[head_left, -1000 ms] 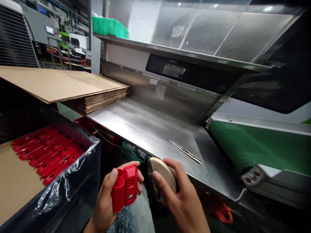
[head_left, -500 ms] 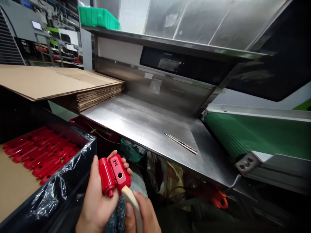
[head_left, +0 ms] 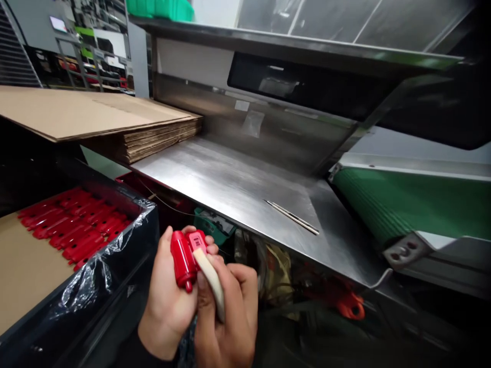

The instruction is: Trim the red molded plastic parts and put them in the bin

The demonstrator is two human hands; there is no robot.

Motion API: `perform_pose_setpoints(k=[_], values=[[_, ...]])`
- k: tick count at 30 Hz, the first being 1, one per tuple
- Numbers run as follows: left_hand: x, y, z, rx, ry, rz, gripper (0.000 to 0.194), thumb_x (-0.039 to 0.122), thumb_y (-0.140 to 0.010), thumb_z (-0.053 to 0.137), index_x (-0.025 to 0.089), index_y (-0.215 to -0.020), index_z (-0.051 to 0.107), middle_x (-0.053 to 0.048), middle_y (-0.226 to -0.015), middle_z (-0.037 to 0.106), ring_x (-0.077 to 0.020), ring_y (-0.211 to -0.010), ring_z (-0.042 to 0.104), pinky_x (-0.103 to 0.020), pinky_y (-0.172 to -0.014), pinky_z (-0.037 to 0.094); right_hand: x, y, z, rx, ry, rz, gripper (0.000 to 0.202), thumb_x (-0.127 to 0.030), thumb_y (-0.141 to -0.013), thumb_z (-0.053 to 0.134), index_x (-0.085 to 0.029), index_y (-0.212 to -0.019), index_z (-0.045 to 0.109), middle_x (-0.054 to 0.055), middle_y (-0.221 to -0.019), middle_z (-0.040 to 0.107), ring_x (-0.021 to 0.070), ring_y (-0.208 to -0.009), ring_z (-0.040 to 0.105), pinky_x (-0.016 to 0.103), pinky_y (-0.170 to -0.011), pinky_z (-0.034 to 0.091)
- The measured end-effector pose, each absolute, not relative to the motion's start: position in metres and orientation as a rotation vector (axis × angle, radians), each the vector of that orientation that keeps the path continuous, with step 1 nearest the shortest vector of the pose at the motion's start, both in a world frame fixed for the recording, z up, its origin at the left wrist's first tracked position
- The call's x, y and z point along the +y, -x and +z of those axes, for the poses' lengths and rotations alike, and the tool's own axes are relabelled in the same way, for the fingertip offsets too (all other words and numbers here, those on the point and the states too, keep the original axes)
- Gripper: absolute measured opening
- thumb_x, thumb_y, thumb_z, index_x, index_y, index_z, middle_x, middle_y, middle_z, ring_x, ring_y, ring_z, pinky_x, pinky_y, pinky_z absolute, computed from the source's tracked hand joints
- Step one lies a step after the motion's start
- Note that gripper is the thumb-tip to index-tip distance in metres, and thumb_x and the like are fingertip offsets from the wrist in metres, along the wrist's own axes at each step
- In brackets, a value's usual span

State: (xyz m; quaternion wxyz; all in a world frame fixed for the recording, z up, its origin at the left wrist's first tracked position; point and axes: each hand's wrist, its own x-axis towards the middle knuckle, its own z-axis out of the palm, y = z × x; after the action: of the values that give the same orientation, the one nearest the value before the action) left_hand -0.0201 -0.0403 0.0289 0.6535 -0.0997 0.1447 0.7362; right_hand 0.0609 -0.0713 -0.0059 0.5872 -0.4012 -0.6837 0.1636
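Note:
My left hand (head_left: 164, 306) is closed around two glossy red plastic parts, palm up. One is a rounded red part (head_left: 181, 261) with a small peg at its lower end. Beside it lies a flatter red part (head_left: 196, 240) with small slots, partly covered. My right hand (head_left: 238, 312) pinches a pale, curved strip (head_left: 213, 282) between thumb and fingers. The strip's tip is at the flatter part; whether it presses on the surface I cannot tell. What the strip is made of is not clear.
To the left, a dark plastic-lined box (head_left: 111, 266) holds rows of red parts (head_left: 76, 225) beside cardboard. Flat cardboard sheets (head_left: 161, 138) are stacked on the metal table (head_left: 230, 179). Two thin sticks (head_left: 293, 217) lie there. A green conveyor belt (head_left: 414, 199) runs at right.
Both hands have risen slightly in view. The strip's tip has moved from the flatter part's lower end up toward its slots. The camera view has shifted a little.

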Motion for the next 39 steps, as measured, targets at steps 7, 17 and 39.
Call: perform_pose_setpoints(k=[7, 17, 39], values=[[-0.036, 0.008, 0.036, 0.322, 0.364, 1.619, 0.029, 0.044, -0.092, 0.048, 0.017, -0.088, 0.06, -0.01, -0.089, 0.054, -0.0198, -0.075, 0.055, -0.032, -0.064, 0.052, -0.066, -0.07, 0.002, -1.602, 1.026, 0.188, 0.026, -0.018, -0.088, 0.059, -0.024, -0.113, 0.064, 0.005, -0.095, 0.05, 0.0139, -0.079, 0.056, 0.025, -0.063, 0.048], [-0.031, 0.01, 0.043, 0.301, 0.295, 1.685, 0.03, 0.042, -0.094, 0.045, 0.016, -0.086, 0.059, -0.012, -0.089, 0.054, -0.0222, -0.078, 0.054, -0.035, -0.066, 0.052, -0.062, -0.073, -0.002, -1.518, 1.022, 0.189, 0.024, -0.019, -0.088, 0.059, -0.024, -0.111, 0.066, 0.006, -0.096, 0.05, 0.0144, -0.077, 0.056, 0.026, -0.061, 0.047], [-0.015, 0.041, 0.04, 0.051, 0.529, 1.6, 0.025, 0.03, -0.095, 0.041, 0.011, -0.089, 0.057, -0.012, -0.092, 0.048, -0.0194, -0.075, 0.048, -0.035, -0.061, 0.053, -0.004, -0.103, -0.01, -1.504, 1.196, 0.261, 0.025, -0.039, -0.089, 0.058, -0.023, -0.107, 0.065, 0.003, -0.095, 0.052, 0.0157, -0.084, 0.055, 0.027, -0.074, 0.041]])
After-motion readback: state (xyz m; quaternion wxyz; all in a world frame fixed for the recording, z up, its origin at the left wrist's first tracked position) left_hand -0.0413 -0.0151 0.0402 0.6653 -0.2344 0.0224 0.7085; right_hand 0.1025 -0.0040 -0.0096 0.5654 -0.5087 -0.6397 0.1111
